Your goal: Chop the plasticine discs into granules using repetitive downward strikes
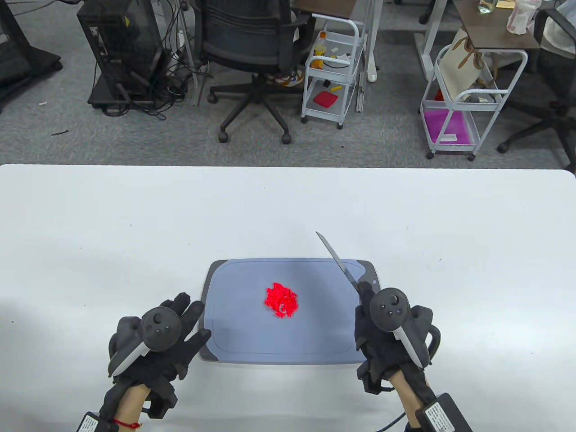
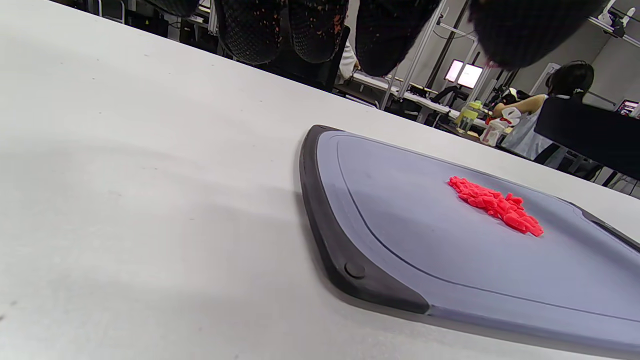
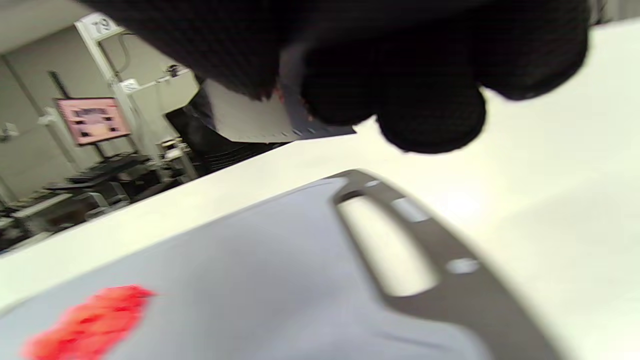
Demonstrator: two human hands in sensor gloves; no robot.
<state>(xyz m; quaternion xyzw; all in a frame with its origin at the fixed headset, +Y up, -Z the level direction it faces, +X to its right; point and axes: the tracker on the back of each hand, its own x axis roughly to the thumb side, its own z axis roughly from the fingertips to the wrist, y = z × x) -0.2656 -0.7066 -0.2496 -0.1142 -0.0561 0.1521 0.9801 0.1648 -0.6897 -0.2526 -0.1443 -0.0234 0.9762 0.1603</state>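
— Where is the red plasticine (image 1: 281, 300) sitting?
— Piled mid-cutting board (image 1: 234, 333). The right hand (image 1: 382, 333) is gripping a knife (image 1: 338, 262), raised over the board's right end.
— The left hand (image 1: 155, 342)?
— Lying flat, fingers spread, overlapping the left rim. Its wrist view is showing bare desk (image 2: 125, 200) beside it.

Grey carpet floor (image 1: 135, 135); black office chair (image 1: 256, 49) w/ two white carts (image 1: 330, 67), PC tower (image 1: 121, 45), desks behind.

A white table (image 1: 135, 225) carries a grey cutting board (image 1: 234, 333) near the middle of its front edge, long side parallel to that edge
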